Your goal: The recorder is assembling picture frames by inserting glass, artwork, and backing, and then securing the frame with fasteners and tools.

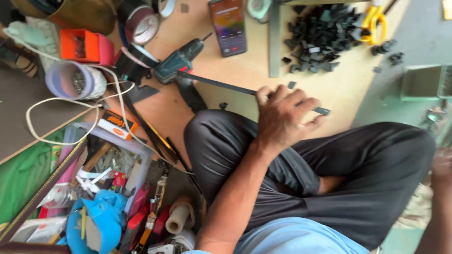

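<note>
My left hand (282, 117) is closed around a long thin black strip (216, 83), above my bent knee in dark trousers (221, 141). The strip runs from the cordless drill (181, 61) to just past my fingers. A small black end piece (323, 111) sits at its tip. My right hand (442, 169) shows only at the right edge, blurred, and I cannot tell what it holds. A pile of several small black pieces (320, 35) lies on the wooden floor beyond the left hand.
A phone (228, 26) with a lit screen lies on the floor. Tape rolls (141, 23), an orange box (80, 44) and a white cord (61, 101) are at the left. An open tray of mixed tools (113, 188) stands at the lower left. Yellow-handled cutters (374, 21) rest by the pile.
</note>
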